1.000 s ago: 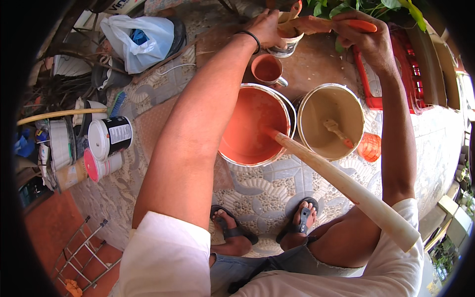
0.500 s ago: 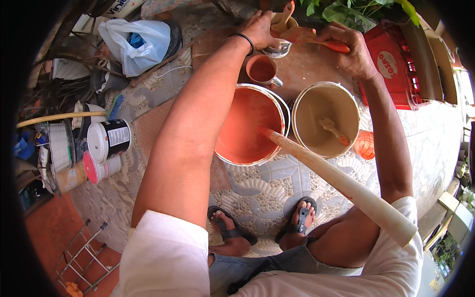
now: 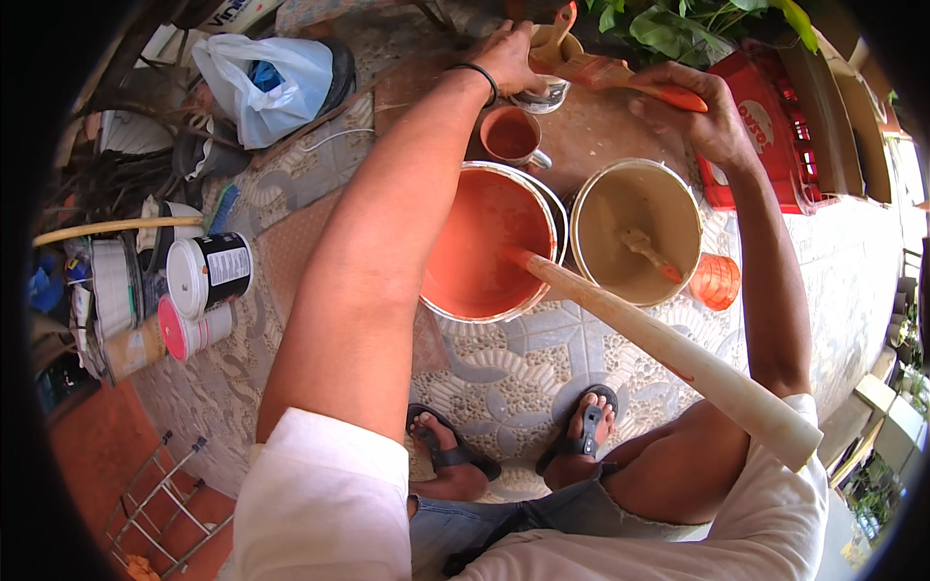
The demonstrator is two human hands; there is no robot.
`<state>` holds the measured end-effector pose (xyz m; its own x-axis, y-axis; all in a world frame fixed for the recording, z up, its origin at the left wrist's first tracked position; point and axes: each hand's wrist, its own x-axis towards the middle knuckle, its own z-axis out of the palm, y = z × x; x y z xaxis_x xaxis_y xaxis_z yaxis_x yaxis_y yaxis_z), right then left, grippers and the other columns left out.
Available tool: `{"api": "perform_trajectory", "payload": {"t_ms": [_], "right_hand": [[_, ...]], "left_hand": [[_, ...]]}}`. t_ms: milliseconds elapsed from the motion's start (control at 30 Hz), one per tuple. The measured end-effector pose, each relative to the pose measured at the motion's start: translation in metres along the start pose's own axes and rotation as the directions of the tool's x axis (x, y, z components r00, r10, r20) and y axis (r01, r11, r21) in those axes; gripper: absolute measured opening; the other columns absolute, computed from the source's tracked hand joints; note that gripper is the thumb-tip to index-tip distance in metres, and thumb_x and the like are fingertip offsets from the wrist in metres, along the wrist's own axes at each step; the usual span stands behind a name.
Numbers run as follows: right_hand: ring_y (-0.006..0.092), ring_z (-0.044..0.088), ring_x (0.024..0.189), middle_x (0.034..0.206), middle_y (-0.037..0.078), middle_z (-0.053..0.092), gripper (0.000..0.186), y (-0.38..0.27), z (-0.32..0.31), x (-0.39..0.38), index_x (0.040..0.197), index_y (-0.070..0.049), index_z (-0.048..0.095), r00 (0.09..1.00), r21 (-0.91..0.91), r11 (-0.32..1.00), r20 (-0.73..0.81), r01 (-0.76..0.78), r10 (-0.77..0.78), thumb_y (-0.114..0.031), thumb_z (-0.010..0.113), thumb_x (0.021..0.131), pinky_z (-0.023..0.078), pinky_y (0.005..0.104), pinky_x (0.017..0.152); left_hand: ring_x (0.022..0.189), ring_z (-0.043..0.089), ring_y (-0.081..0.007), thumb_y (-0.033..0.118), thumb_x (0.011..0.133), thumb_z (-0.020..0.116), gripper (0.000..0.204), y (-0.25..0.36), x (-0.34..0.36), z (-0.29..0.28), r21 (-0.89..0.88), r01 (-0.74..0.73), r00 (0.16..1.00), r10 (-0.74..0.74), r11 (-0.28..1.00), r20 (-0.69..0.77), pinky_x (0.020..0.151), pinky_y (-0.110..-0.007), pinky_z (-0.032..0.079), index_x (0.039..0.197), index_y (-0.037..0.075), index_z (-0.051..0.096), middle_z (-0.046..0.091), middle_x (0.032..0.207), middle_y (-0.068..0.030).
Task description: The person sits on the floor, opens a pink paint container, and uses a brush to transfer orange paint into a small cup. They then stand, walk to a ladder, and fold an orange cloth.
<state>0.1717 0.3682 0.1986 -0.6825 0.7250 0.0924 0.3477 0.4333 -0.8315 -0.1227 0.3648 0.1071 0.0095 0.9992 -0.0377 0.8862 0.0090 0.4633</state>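
**Fingers (image 3: 675, 76) of right hand (image 3: 705, 111) pinching paintbrush (image 3: 603, 73); left hand (image 3: 506, 63) holding small tub (image 3: 544, 100)**

Right: thumb and fingers closed on the orange-red handle, brush roughly level, bristle end pointing left over the tub's opening. Can't tell if bristles touch the rim. Left: fingers curved around the tub's left side, thumb on the near side; far fingertips partly hidden. Black band on left wrist. Second brush (image 3: 561, 21) leans in the tub, handle up.

Just nearer the body: red-brown mug (image 3: 508, 134), handle turned right. Next, large bucket (image 3: 484, 320) of orange-red paint, pale pole (image 3: 678, 360) sticking out of it toward the right arm. To its right, tan-coated bucket (image 3: 635, 198) with another brush (image 3: 649, 253) inside; orange cup-like container (image 3: 717, 282) beside that.

Further out: red crate (image 3: 775, 145) to the right, green leaves (image 3: 673, 34) at the top. Left side: white plastic bag (image 3: 291, 102), black-and-white tub (image 3: 209, 275), pink-lidded tub (image 3: 189, 327). Sandalled feet (image 3: 444, 441) on patterned floor (image 3: 504, 373).
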Motion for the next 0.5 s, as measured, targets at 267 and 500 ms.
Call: {"api": "perform_trajectory", "payload": {"t_ms": [267,500], "right_hand": [[0.0111,0.068,0.078,0.1,0.008,0.073,0.051,0.004,-0.019,-0.014,0.129,0.003,0.068,0.924,0.494,0.781,0.23,-0.382,0.307,-0.034,0.076,0.095,0.056,0.0255,0.063],[0.006,0.048,0.063,0.076,0.0,0.061,0.031,0.02,-0.006,-0.008,0.111,0.002,0.071,0.901,0.061,0.902,0.113,-0.427,0.419,-0.025,0.069,0.094,0.035,0.0257,0.054]], "left_hand": [[0.142,0.05,-0.0373,0.034,0.06,0.098,0.107,-0.004,0.002,0.005,-0.005,0.004,1.0,-0.004,1.0,-0.02,0.115,-0.045,0.046,0.149,0.004,0.047,0.048,0.154,-0.0255],[0.142,0.048,-0.0387,0.032,0.057,0.099,0.112,-0.008,0.005,0.003,-0.065,-0.027,0.999,0.028,0.998,0.021,0.117,-0.043,0.045,0.151,0.002,0.045,0.046,0.153,-0.0265]]}}
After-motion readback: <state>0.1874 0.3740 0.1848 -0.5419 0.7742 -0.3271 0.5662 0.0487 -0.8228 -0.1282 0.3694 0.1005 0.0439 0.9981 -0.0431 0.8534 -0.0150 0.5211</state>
